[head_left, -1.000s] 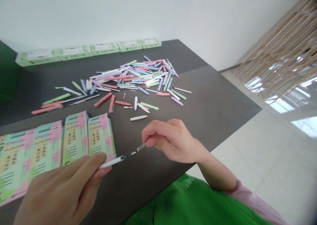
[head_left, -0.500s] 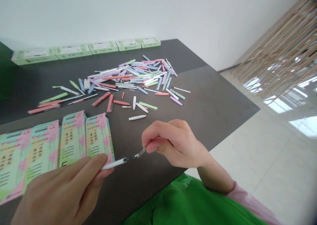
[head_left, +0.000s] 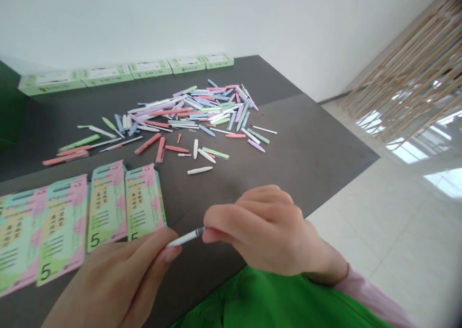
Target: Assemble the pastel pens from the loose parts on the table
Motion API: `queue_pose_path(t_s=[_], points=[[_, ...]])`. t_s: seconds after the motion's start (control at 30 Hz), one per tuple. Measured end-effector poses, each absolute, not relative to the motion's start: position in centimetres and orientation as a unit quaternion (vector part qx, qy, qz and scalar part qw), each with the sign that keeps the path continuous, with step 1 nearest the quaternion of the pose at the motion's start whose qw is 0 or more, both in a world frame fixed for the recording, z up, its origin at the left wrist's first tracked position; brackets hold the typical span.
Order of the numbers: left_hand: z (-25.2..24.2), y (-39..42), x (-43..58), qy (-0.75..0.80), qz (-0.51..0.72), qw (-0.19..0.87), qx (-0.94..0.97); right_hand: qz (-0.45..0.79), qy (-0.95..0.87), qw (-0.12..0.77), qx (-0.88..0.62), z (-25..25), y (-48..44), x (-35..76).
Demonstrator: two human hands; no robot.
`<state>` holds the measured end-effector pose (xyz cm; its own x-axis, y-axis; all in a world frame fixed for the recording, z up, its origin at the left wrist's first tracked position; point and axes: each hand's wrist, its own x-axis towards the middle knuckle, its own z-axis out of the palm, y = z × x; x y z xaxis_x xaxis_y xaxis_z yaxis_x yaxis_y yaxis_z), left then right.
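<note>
My left hand (head_left: 126,272) is closed on a white pen refill (head_left: 182,238), its front part sticking out between thumb and forefinger. A small coiled spring (head_left: 199,231) sits around the refill's end. My right hand (head_left: 258,224) pinches at that spring, with thumb and forefinger pressed together; the refill's tip is hidden behind these fingers. Both hands are over the near part of the dark table (head_left: 306,159). Beyond them lie a white pen barrel part (head_left: 199,170) and a green pen part (head_left: 215,154).
A pile of pastel pen parts (head_left: 202,104) spreads across the table's middle. Printed pen packets (head_left: 63,227) lie at the left, partly behind my left hand. Light green boxes (head_left: 149,69) line the wall. The table's right edge (head_left: 342,183) drops to a tiled floor.
The spring has slid onto the refill's end, covering the dark tip that was showing. My right hand has come lower, and my left hand has shifted a little right; the hands are closer together.
</note>
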<state>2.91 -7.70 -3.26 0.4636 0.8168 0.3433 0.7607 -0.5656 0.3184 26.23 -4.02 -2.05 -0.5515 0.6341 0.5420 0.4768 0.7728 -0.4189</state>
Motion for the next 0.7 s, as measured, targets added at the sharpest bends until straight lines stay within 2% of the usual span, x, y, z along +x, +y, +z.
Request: queue_pose_path(t_s=[0.07,0.13,0.27,0.37,0.53,0.63,0.7], points=[[-3.6,-7.9,3.0,0.500,0.219,0.062,0.836,0.105,-0.881,0.323,-0.329,-1.9,-3.9,26.2],[-3.8,-8.0,3.1,0.538,0.202,0.065,0.816,0.152,-0.880,0.316,-0.321,-1.6,-3.5,26.0],[-3.9,-8.0,3.3,0.560,0.192,0.070,0.803,0.260,-0.836,0.380,-0.298,-1.4,-2.4,25.6],[-3.5,-7.7,3.5,0.559,0.203,0.068,0.801,0.276,-0.808,0.442,-0.273,-1.8,-1.9,25.2],[-2.3,-7.2,3.7,0.497,0.265,0.086,0.822,0.301,-0.787,0.467,-0.267,-2.5,-2.5,24.6],[-1.9,-6.9,3.8,0.471,0.278,0.075,0.834,0.313,-0.741,0.501,-0.318,-2.8,-2.5,25.2],[-2.1,-6.8,3.6,0.475,0.275,0.049,0.835,0.253,-0.707,0.501,-0.432,-3.4,-1.4,26.4]])
